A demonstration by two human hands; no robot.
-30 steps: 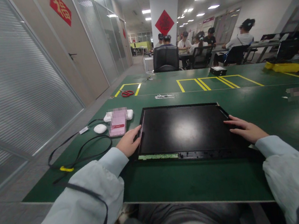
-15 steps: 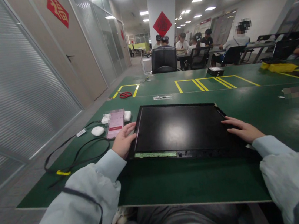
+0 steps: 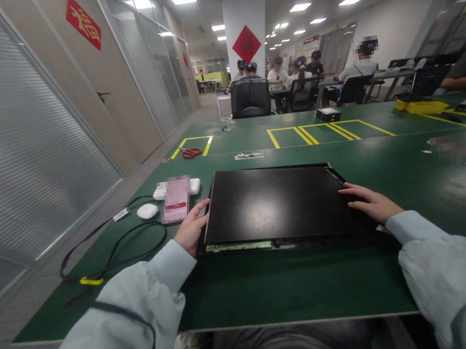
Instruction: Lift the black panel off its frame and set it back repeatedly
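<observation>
A black LCD screen panel (image 3: 272, 201) lies over a dark back frame (image 3: 332, 170) in front of me. Along its near edge runs a greenish circuit strip (image 3: 237, 247). My left hand (image 3: 192, 227) grips the panel's left edge, fingers closed around the side. On the opposite side, my right hand (image 3: 371, 201) holds the right edge, its fingertips over the rim. The panel's left side looks slightly raised from the frame. The undersides of both are hidden.
Left on the green table (image 3: 294, 288) are a phone (image 3: 176, 197), a white round case (image 3: 147, 211) and a black strap (image 3: 114, 256). Red scissors (image 3: 191, 152), a black box (image 3: 328, 114) and a yellow bag (image 3: 422, 106) sit farther back. Several people work beyond.
The panel has shifted within the frame, its left and far edges now covering the frame's rim that showed before. Both hands stay on its sides. The whole view has shifted slightly.
</observation>
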